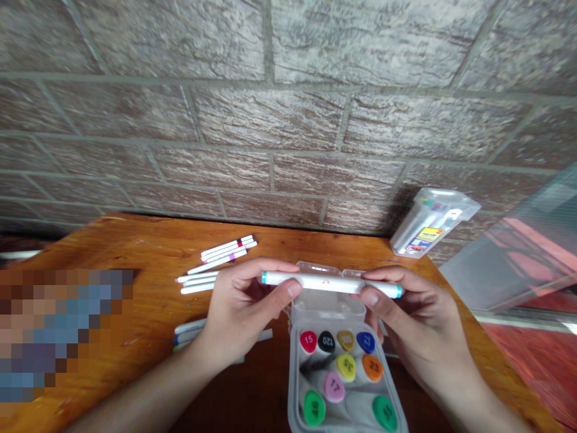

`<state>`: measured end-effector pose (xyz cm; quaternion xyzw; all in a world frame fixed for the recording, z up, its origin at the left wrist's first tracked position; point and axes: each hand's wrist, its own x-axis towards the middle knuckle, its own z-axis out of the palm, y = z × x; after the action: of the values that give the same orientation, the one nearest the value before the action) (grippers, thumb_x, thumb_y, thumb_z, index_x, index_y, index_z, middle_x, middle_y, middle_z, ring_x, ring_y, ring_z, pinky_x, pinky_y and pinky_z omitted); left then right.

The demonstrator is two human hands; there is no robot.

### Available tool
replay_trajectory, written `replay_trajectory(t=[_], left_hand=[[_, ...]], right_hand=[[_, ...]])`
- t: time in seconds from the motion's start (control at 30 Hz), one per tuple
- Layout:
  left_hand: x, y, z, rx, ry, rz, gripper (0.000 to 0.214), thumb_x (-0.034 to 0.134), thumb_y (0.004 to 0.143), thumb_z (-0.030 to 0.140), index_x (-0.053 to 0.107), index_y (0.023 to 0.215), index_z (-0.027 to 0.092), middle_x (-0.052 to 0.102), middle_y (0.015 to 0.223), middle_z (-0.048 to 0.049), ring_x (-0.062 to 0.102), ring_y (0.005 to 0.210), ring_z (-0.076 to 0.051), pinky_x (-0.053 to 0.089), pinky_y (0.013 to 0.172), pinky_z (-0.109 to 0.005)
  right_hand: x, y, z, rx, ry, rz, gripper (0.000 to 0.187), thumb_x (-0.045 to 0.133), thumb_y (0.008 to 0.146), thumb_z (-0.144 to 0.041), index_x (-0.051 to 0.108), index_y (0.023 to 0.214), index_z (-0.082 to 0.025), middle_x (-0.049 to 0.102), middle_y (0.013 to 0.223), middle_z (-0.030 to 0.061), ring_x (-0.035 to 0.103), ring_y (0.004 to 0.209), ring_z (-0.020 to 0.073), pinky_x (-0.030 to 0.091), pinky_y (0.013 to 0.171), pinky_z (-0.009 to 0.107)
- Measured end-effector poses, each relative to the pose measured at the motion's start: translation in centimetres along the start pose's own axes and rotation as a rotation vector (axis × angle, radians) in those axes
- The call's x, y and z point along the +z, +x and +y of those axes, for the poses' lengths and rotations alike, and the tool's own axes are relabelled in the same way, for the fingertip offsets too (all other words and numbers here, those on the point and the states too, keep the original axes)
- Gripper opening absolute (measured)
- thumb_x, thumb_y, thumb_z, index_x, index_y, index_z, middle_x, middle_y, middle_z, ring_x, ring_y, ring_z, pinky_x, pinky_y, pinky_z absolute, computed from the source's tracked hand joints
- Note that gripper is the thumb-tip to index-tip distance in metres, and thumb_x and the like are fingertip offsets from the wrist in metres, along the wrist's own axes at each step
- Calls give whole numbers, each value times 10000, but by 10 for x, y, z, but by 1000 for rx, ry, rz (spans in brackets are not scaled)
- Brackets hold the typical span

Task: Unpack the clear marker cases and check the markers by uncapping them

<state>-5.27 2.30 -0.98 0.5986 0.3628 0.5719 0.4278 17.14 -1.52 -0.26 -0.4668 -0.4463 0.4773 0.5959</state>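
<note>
A white marker [331, 282] with turquoise ends is held level between both hands. My left hand [246, 310] pinches it near its left end with thumb and fingers. Toward its right end, my right hand [415, 319] grips it the same way. Below the marker stands a clear plastic case [294, 373] with its lid tipped back. Inside are several markers with coloured, numbered caps, among them a red cap [309, 341], an orange cap [372, 367] and a pink cap [334, 386]. Part of the lid is hidden behind the marker and fingers.
White markers [219, 261] lie in groups on the wooden table [148, 252], left of the case; some are partly behind my left hand. A lidded clear container [433, 222] stands at the back right corner. Behind the table rises a brick wall [270, 120]. A pixelated patch covers the left.
</note>
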Motion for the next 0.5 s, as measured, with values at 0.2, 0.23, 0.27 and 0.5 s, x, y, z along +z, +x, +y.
replay_trajectory(t=[0.2, 0.23, 0.27, 0.5], left_hand=[[-2, -3, -2, -56, -21, -33, 134, 830, 857, 233, 827, 980, 180, 697, 598, 18, 555, 423, -61, 446, 410, -129], [-2, -3, -3, -61, -23, -35, 138, 827, 863, 248, 826, 981, 177, 691, 592, 16, 553, 421, -64, 445, 408, -134], [-2, -3, -3, -66, -23, -35, 145, 826, 867, 263, 825, 982, 174, 685, 585, 14, 548, 419, -67, 442, 405, -139], [-5, -4, -5, -91, -42, -50, 208, 813, 897, 362, 829, 1011, 188, 673, 605, 7, 558, 445, -85, 455, 423, -170]], right_hand=[[1, 1, -2, 14, 13, -12, 260, 932, 788, -414, 788, 908, -235, 662, 483, -29, 547, 380, 98, 459, 401, 189], [1, 1, -2, 16, 14, -16, 262, 930, 790, -416, 787, 911, -233, 661, 483, -28, 546, 378, 102, 455, 398, 194], [1, 1, -2, 17, 15, -19, 262, 927, 793, -416, 787, 914, -231, 661, 482, -27, 544, 377, 105, 453, 396, 200], [0, 1, -1, 5, 53, -30, 239, 912, 818, -391, 793, 937, -222, 656, 484, -29, 544, 388, 103, 461, 408, 196]])
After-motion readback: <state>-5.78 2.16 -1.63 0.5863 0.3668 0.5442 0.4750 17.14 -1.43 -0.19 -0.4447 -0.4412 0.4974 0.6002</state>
